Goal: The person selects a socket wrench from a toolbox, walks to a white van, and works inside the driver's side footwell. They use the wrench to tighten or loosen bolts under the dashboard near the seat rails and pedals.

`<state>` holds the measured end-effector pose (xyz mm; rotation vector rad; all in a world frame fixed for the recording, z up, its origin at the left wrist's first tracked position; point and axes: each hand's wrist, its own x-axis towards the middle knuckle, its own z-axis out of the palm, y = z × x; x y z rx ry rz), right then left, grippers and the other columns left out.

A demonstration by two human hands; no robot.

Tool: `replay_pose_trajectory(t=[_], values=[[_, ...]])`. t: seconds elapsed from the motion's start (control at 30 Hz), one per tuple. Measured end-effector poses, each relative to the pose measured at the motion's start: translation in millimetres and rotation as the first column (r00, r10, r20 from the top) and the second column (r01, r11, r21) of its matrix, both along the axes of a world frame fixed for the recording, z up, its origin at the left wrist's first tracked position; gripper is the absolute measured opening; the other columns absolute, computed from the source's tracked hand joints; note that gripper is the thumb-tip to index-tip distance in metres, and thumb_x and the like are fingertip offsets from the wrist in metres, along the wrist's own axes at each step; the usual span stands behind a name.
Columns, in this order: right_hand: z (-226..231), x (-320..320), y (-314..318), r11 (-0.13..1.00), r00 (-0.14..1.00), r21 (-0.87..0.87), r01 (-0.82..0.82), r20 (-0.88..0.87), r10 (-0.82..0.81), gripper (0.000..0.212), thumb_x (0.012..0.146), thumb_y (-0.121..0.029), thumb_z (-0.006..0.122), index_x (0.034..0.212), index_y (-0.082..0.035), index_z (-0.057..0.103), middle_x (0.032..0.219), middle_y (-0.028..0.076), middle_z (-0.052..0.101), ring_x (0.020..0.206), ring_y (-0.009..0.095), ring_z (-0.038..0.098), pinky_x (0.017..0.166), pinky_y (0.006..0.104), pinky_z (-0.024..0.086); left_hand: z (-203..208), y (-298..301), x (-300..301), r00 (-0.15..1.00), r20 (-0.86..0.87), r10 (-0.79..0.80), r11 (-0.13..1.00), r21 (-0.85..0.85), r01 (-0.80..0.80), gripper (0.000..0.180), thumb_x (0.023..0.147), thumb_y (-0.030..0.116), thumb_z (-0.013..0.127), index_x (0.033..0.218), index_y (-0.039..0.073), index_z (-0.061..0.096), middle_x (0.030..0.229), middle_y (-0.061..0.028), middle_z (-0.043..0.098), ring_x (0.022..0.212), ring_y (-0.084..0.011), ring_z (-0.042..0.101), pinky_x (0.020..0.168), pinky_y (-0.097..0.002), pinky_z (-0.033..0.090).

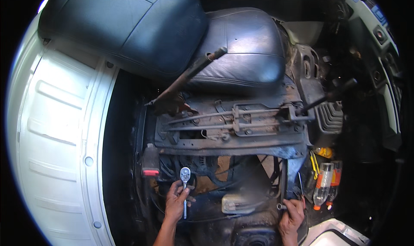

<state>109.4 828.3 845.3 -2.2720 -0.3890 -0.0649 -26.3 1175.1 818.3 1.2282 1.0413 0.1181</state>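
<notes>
My left hand is closed around the handle of a chrome ratchet wrench, its round head pointing away from me over the open bay. At the right edge of the bay, the fingers of my right hand are curled. A small round metal piece shows at their tips, partly hidden by the fingers. Just beyond that hand lies a thin tool with a red handle, against the black frame rail. Below and between my hands sits a dusty, pale plastic reservoir.
A lever slants up beside the black seat. Cable rods cross the metal bracket. A red-buttoned seat-belt buckle stands at the left. Plastic bottles and a yellow tool lie at the right. A gear lever rises behind.
</notes>
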Motion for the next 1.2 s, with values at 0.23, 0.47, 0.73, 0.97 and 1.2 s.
replay_pose_trajectory(t=[0.23, 0.47, 0.73, 0.97, 1.2], values=[[15.0, 5.5, 6.9, 0.996, 0.997, -0.082, -0.035, -0.076, 0.029, 0.044, 0.076, 0.01, 0.052, 0.112, -0.004, 0.073, 0.102, 0.017, 0.065, 0.095, 0.034, 0.062, 0.094, 0.0445, 0.046, -33.1, 51.5, 56.9, 0.998, 0.046, 0.042, 0.997, 0.07, -0.045, 0.035, 0.102, 0.02, 0.06, 0.13, -0.001, 0.053, 0.082, -0.0061, 0.062, 0.054, -0.0124, 0.059, 0.045, -0.0245, 0.046], [16.0, 3.4, 8.4, 0.994, 0.997, -0.107, -0.029, -0.076, 0.02, 0.046, 0.074, 0.009, 0.049, 0.112, -0.002, 0.072, 0.101, 0.018, 0.065, 0.097, 0.035, 0.063, 0.111, 0.0506, 0.038, -72.4, 74.1, 73.2, 0.987, 0.158, 0.032, 0.998, 0.054, -0.041, 0.025, 0.101, 0.017, 0.059, 0.12, 0.001, 0.057, 0.094, -0.008, 0.065, 0.066, -0.0152, 0.062, 0.058, -0.0293, 0.051], [12.2, 3.5, 5.0, 0.992, 0.997, -0.123, -0.037, -0.07, 0.028, 0.048, 0.075, 0.013, 0.047, 0.113, -0.002, 0.072, 0.103, 0.017, 0.065, 0.095, 0.033, 0.063, 0.089, 0.04, 0.051, -81.1, 92.5, 73.6, 0.895, 0.42, 0.152, 0.968, -0.246, -0.048, 0.022, 0.099, 0.013, 0.058, 0.118, 0.003, 0.057, 0.097, -0.0055, 0.062, 0.072, -0.0154, 0.057, 0.057, -0.0272, 0.044], [16.8, 7.4, 9.1, 0.996, 0.998, -0.076, -0.039, -0.053, 0.035, 0.047, 0.073, 0.013, 0.049, 0.111, -0.001, 0.073, 0.101, 0.017, 0.066, 0.095, 0.033, 0.063, 0.094, 0.0423, 0.048, -77.0, 98.2, 70.3, 0.905, 0.398, 0.153, 0.971, -0.233, -0.062, 0.019, 0.1, 0.015, 0.057, 0.116, 0.004, 0.055, 0.096, -0.0051, 0.059, 0.065, -0.0128, 0.05, 0.05, -0.0238, 0.037], [19.3, 8.7, 9.5, 0.996, 0.996, -0.093, -0.017, -0.087, 0.009, 0.046, 0.074, 0.012, 0.049, 0.11, -0.002, 0.073, 0.1, 0.016, 0.067, 0.094, 0.033, 0.063, 0.093, 0.0421, 0.047, -77.8, 99.5, 62.9, 0.864, 0.499, 0.07, 0.945, -0.309, 0.102, 0.019, 0.1, 0.017, 0.057, 0.115, 0.005, 0.056, 0.088, -0.0046, 0.058, 0.064, -0.0133, 0.05, 0.049, -0.0246, 0.037]])
